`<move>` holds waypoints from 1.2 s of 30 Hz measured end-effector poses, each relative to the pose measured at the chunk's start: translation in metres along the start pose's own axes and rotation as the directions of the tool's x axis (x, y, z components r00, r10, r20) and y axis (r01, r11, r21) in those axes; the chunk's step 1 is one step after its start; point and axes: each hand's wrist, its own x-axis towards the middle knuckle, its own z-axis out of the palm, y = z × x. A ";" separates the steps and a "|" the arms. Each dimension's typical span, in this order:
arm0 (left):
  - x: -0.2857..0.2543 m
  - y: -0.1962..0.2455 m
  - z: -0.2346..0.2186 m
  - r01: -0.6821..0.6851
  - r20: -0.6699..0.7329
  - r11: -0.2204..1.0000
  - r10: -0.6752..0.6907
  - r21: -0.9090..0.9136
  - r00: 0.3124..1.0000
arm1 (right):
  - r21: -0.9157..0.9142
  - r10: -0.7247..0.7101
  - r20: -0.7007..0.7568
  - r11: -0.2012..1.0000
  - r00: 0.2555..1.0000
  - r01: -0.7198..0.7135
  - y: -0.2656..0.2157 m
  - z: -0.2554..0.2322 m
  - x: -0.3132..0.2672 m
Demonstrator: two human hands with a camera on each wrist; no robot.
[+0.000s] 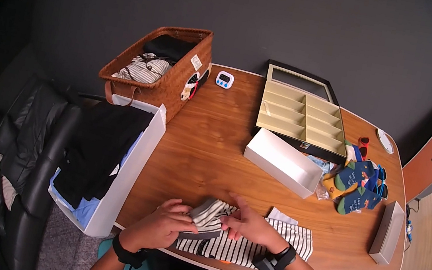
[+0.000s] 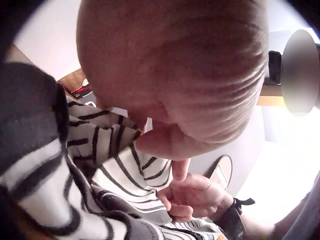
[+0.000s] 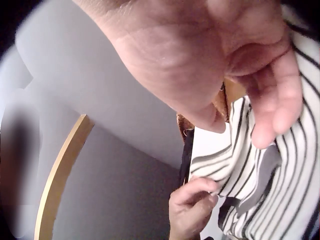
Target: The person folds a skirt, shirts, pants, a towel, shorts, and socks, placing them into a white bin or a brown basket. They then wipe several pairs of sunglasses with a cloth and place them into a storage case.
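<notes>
A white garment with black stripes and dark grey trim (image 1: 293,240) lies along the table's front edge, its left part lifted and folded over. My left hand (image 1: 160,228) pinches that raised fold; the right wrist view shows the left thumb and fingers (image 3: 192,189) closed at the cloth's edge. Over the middle of the garment is my right hand (image 1: 253,224), its index finger extended and the other fingers bent loosely. Seen from the right wrist, its fingertips (image 3: 264,137) are right at the striped cloth, with the thumb apart from them.
A white box of dark and blue clothes (image 1: 154,138) stands left, below a wicker basket (image 1: 181,85). Behind are a timer (image 1: 224,80) and a compartment case (image 1: 285,102). A white tray (image 1: 282,167), several socks (image 1: 356,177) and a narrow box (image 1: 388,235) lie right.
</notes>
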 end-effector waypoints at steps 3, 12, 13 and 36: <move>-0.005 -0.004 0.000 -0.028 0.015 0.999 0.027 0.016 1.000 | 0.080 -0.010 0.073 0.997 0.997 0.004 0.004 -0.006 0.002; -0.005 0.004 0.007 0.210 -0.240 0.947 -0.268 -0.242 0.933 | 0.249 -0.082 0.262 0.968 0.962 0.015 0.020 -0.012 0.005; -0.006 0.002 0.007 0.228 -0.245 0.941 -0.289 -0.252 0.925 | 0.254 -0.110 0.282 0.967 0.953 0.036 0.021 -0.013 0.004; 0.032 0.029 -0.011 0.406 0.168 0.600 -0.413 -0.689 0.895 | -0.019 -0.251 0.254 0.964 0.934 0.264 0.004 -0.001 -0.034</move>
